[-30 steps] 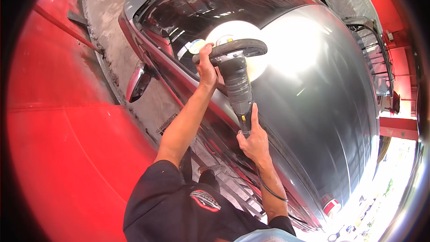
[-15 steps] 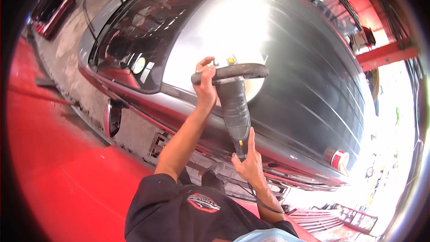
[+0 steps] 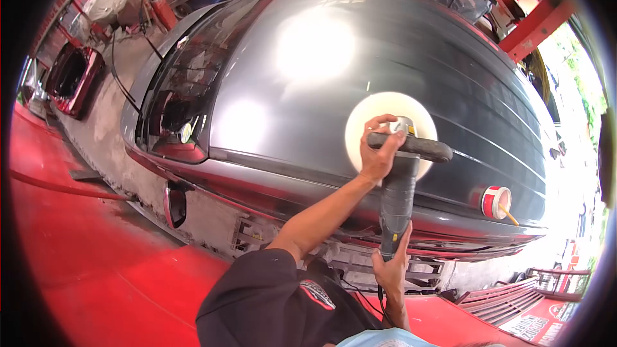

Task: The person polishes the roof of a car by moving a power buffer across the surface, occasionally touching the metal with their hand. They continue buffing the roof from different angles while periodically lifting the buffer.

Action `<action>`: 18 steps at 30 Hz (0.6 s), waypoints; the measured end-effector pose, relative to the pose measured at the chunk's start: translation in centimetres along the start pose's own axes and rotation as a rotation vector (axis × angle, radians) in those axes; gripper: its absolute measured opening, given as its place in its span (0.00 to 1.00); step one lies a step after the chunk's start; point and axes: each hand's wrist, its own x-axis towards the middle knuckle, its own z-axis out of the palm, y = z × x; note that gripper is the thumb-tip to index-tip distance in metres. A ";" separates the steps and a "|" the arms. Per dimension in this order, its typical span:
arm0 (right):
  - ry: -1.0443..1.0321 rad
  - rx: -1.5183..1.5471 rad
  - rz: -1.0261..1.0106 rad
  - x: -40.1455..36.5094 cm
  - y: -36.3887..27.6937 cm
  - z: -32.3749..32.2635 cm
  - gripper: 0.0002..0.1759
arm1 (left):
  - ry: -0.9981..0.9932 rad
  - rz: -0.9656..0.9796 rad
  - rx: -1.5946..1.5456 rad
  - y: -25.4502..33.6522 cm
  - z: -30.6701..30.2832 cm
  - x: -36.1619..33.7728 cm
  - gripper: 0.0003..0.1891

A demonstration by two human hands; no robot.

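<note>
A dark corded polisher (image 3: 398, 196) lies over the edge of a glossy dark grey car roof (image 3: 315, 115). Its round, pale pad (image 3: 363, 128) rests flat on the roof, partly covered by the machine. My left hand (image 3: 381, 151) is wrapped round the left end of the thick black cross handle (image 3: 427, 148). At the rear end of the polisher body, my right hand (image 3: 392, 268) grips from below, with the cord hanging beneath it. To the right of the pad, an open red and white can (image 3: 496, 202) with a stick in it stands on the roof.
The windscreen (image 3: 183, 103) slopes away at left, with a side mirror (image 3: 175, 204) jutting out below it. A red floor (image 3: 96, 250) spreads at lower left. A metal rack (image 3: 495, 305) stands at lower right. Red posts (image 3: 540, 26) rise behind the car.
The polisher and both hands have shifted right across the roof, towards the can. More of the pale pad now shows. My view has shifted too, and the bright glare is smaller.
</note>
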 end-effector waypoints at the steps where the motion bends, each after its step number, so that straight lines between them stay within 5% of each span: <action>1: 0.012 0.010 0.003 0.0 0.7 -0.4 0.54 | -0.032 -0.014 -0.005 -0.7 1.3 -0.3 0.11; 11: 0.297 0.095 -0.068 -1.0 5.8 -1.9 0.52 | -0.146 -0.198 -0.073 -4.6 9.6 -3.2 0.11; 15: 0.318 0.160 0.079 -1.5 4.9 -1.3 0.54 | -0.196 -0.262 -0.184 -5.2 11.1 -3.6 0.17; 18: 0.346 0.153 0.150 -1.5 5.7 -0.4 0.54 | -0.220 -0.169 0.092 -5.0 11.1 -3.3 0.19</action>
